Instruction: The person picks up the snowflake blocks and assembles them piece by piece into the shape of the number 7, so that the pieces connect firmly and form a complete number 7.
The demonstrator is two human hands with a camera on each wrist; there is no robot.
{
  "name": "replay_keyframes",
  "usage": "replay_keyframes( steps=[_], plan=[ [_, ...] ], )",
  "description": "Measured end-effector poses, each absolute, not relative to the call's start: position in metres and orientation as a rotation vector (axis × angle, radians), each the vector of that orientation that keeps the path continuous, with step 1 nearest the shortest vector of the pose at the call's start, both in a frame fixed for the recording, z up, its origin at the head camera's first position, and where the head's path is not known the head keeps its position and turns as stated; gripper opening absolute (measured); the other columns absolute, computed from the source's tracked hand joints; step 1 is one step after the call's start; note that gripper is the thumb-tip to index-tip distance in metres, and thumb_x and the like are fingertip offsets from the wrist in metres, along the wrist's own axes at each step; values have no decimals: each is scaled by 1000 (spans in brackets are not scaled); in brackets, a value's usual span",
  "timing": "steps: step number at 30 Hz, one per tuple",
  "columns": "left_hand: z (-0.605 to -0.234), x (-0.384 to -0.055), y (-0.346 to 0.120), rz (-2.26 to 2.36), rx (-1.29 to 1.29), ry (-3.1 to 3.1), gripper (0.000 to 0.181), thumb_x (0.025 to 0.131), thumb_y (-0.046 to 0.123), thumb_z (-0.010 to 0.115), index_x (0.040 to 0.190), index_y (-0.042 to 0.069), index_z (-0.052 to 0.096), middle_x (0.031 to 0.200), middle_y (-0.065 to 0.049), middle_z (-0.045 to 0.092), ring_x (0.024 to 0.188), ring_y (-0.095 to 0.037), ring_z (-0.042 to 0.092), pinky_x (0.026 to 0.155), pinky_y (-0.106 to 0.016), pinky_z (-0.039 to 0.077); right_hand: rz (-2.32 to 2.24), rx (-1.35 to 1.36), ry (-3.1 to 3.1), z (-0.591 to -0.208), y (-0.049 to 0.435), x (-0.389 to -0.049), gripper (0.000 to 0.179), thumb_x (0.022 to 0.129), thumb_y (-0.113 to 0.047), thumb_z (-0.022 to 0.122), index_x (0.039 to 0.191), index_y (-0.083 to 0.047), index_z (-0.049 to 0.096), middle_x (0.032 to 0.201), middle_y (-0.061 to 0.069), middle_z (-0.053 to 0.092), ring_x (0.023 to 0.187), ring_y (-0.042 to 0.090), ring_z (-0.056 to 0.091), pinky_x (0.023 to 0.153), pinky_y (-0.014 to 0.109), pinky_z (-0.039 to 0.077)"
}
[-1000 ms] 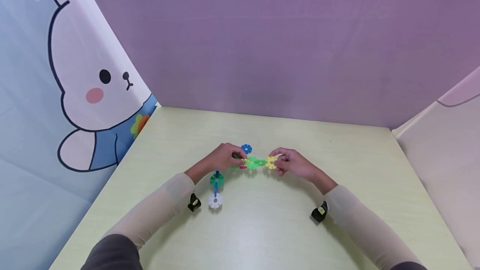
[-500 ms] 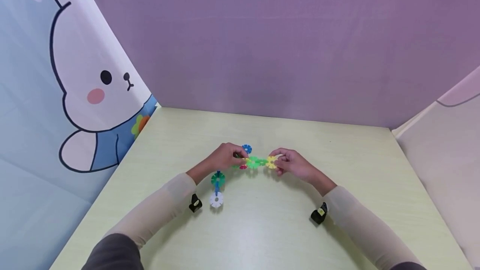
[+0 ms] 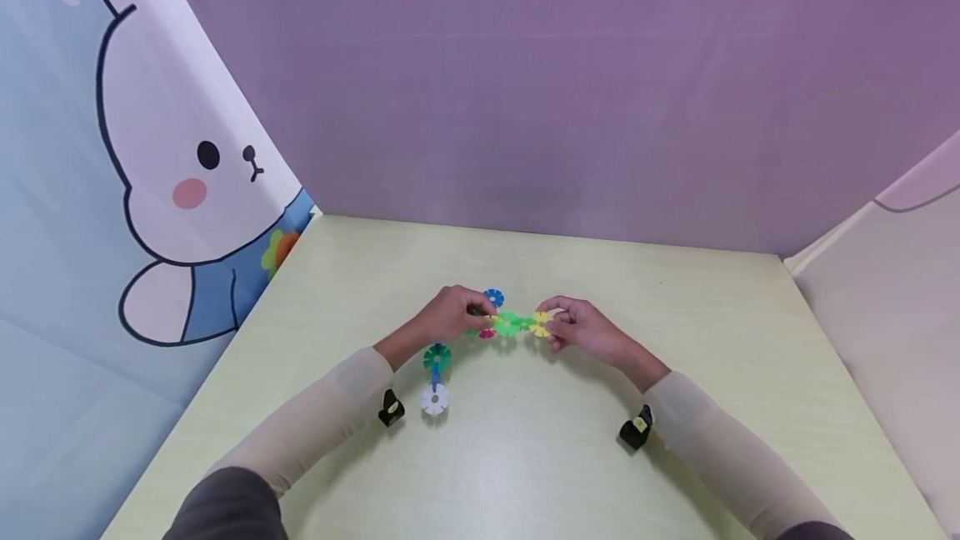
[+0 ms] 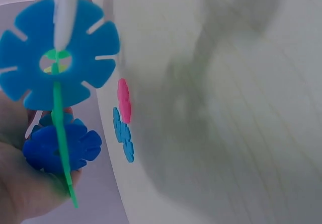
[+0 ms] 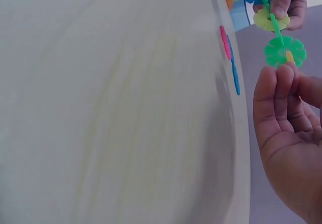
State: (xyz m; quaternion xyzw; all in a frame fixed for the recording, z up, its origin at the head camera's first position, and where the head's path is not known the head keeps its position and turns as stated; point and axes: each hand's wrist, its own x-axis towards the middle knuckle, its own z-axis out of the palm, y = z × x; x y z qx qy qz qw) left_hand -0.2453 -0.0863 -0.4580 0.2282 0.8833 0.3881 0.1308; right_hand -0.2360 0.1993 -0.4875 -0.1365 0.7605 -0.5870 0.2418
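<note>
Both hands hold a chain of interlocked flower-shaped plastic discs up off the table. My left hand (image 3: 450,312) pinches a yellow disc (image 5: 271,18) partway along it. At the chain's right end, my right hand (image 3: 585,327) pinches another yellow disc (image 3: 540,324) between thumb and fingers. A light green disc (image 3: 507,324) and an edge-on green one lie between the hands. From the left hand the chain runs toward me, through a dark green disc (image 3: 437,358) and an edge-on blue disc (image 4: 60,53), to a white disc (image 3: 435,399). Some links are hidden by the left hand.
On the table (image 3: 675,298) lie a loose pink disc (image 4: 124,100) and loose blue discs (image 4: 124,136), just beyond and below the left hand. A purple backdrop (image 3: 525,107) rises behind the table; a cloth printed with a rabbit (image 3: 172,148) hangs at the left.
My right hand has moved very slightly left with the yellow disc. The left hand's grip looks the same, and the chain's white end has shifted slightly right.
</note>
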Motion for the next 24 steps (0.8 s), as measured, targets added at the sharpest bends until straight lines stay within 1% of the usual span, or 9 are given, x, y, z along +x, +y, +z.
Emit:
replay_keyframes(
  steps=[5, 10, 13, 17, 21, 24],
  plan=[
    [-457, -247, -85, 1127, 677, 2560, 8, 94, 12, 74, 97, 17, 79, 94, 5, 77, 83, -8, 63, 77, -24, 55, -1608, -363, 2093, -485, 199, -235, 29, 104, -3, 54, 133, 1, 53, 79, 2, 63, 75, 14, 65, 74, 29, 62],
    [-455, -248, -83, 1131, 661, 2568, 8, 94, 14, 74, 99, 17, 80, 96, 4, 78, 83, -9, 63, 77, -24, 55, -1626, -341, 2106, -482, 197, -234, 31, 103, -1, 55, 134, 2, 53, 80, 3, 64, 75, 14, 65, 75, 29, 62],
    [-454, -249, -85, 1125, 660, 2571, 9, 95, 15, 73, 100, 17, 80, 95, 4, 77, 82, -9, 62, 76, -24, 54, -1641, -316, 2111, -483, 195, -235, 32, 102, -1, 56, 134, 2, 53, 84, 9, 66, 76, 15, 65, 75, 30, 62],
    [-452, -251, -88, 1096, 677, 2563, 7, 95, 15, 72, 99, 17, 78, 93, 5, 76, 81, -10, 61, 76, -25, 53, -1670, -296, 2116, -484, 192, -235, 31, 102, -2, 57, 133, 1, 55, 87, 12, 68, 78, 16, 66, 76, 30, 62],
    [-450, -254, -89, 1029, 705, 2577, 7, 96, 16, 71, 102, 19, 75, 96, 7, 75, 86, -12, 60, 82, -28, 53, -1698, -293, 2103, -485, 190, -235, 30, 103, -2, 56, 132, 2, 55, 85, 8, 67, 76, 14, 66, 75, 29, 62],
    [-448, -253, -87, 992, 707, 2595, 12, 97, 19, 71, 109, 19, 73, 104, 5, 74, 94, -13, 62, 88, -31, 55, -1725, -279, 2079, -485, 189, -235, 30, 103, -2, 54, 133, 2, 53, 85, 8, 67, 75, 13, 66, 75, 28, 62]
  ],
)
